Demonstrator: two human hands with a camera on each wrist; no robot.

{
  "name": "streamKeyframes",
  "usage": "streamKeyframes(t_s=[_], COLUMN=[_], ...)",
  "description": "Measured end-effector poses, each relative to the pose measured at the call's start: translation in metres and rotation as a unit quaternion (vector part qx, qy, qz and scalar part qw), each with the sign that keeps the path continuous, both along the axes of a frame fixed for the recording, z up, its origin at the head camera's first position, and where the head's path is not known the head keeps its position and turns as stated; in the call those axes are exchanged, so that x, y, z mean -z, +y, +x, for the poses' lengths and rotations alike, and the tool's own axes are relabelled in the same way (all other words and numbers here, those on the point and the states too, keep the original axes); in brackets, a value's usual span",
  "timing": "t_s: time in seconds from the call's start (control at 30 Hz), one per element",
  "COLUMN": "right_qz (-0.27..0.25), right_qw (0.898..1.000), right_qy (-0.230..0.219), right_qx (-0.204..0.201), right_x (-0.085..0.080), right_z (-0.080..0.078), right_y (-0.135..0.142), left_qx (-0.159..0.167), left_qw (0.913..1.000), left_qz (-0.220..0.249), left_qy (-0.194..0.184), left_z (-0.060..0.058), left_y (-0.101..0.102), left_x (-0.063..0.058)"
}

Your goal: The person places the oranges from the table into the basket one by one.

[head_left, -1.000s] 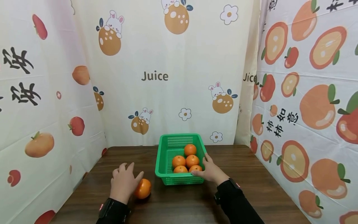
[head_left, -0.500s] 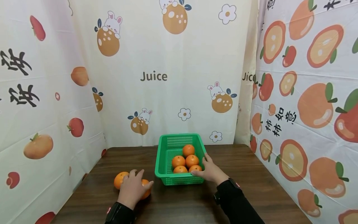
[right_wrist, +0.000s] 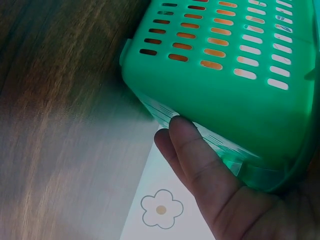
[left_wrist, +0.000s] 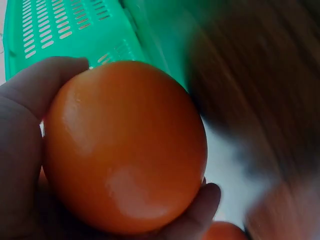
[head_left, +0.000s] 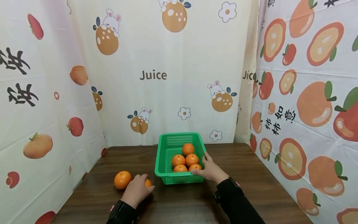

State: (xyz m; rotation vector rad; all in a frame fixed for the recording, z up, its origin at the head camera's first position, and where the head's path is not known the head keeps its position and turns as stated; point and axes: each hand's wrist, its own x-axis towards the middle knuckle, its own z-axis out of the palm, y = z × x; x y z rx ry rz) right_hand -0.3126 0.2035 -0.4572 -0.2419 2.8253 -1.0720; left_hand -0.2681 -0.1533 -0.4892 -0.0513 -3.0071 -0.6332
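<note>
My left hand (head_left: 136, 190) grips an orange (left_wrist: 125, 150), with the thumb on one side and a finger on the other in the left wrist view. From the head camera that orange is mostly covered by the hand. Just left of it a second orange (head_left: 122, 179) lies on the table. My right hand (head_left: 212, 170) holds the near right corner of a green plastic basket (head_left: 163, 155), its thumb at the front rim and its fingers along the right side. Close up, those fingers (right_wrist: 187, 137) lie against the basket's outer wall. Several oranges (head_left: 192, 160) sit inside, mostly toward the right.
The dark wooden table (head_left: 237, 193) carries the basket near its back edge. Printed cloths stand around it: a cream one (head_left: 156, 99) behind, a white one (head_left: 293, 130) on the right and another (head_left: 56, 109) on the left.
My left hand has moved right and closed round the orange beside it, bringing the left orange, hidden at first, into full view. My right hand stays on the basket.
</note>
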Motion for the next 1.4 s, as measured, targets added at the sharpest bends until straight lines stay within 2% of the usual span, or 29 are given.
streamKeyframes(t_s=[0.2,0.3,0.47,0.63,0.73,1.0,1.23,1.4], right_qz=[-0.002,0.001,0.006,0.008,0.012,0.015,0.016,0.016], right_qw=[1.000,1.000,1.000,1.000,1.000,1.000,1.000,1.000], right_qy=[0.004,0.005,0.006,0.006,0.008,0.010,0.010,0.008], right_qx=[-0.003,-0.002,-0.003,-0.002,-0.001,-0.002,-0.001,-0.003], right_x=[-0.0023,-0.0015,0.0003,0.0013,0.0017,0.0031,0.0037,0.0038], right_z=[0.0008,0.0003,-0.0004,-0.0014,-0.0025,-0.0040,-0.0035,-0.0038], right_y=[-0.0001,-0.0001,-0.0007,-0.0008,-0.0005,0.0004,0.0003,0.0000], left_qx=[0.003,-0.001,-0.018,-0.023,-0.024,0.002,-0.022,-0.022], left_qw=[0.9999,0.9999,0.9989,0.9979,0.9984,0.9993,0.9995,0.9987], left_qz=[0.008,-0.007,-0.041,-0.051,-0.044,-0.033,-0.022,-0.045], left_qy=[-0.010,-0.010,0.015,0.033,0.026,0.017,-0.008,0.010], left_z=[-0.0014,-0.0022,0.0012,0.0027,0.0017,-0.0022,-0.0007,0.0024], left_y=[0.0001,-0.0007,-0.0003,-0.0006,-0.0005,0.0029,0.0021,0.0015], left_x=[-0.0029,-0.0025,-0.0009,-0.0006,-0.0025,-0.0069,-0.0023,-0.0042])
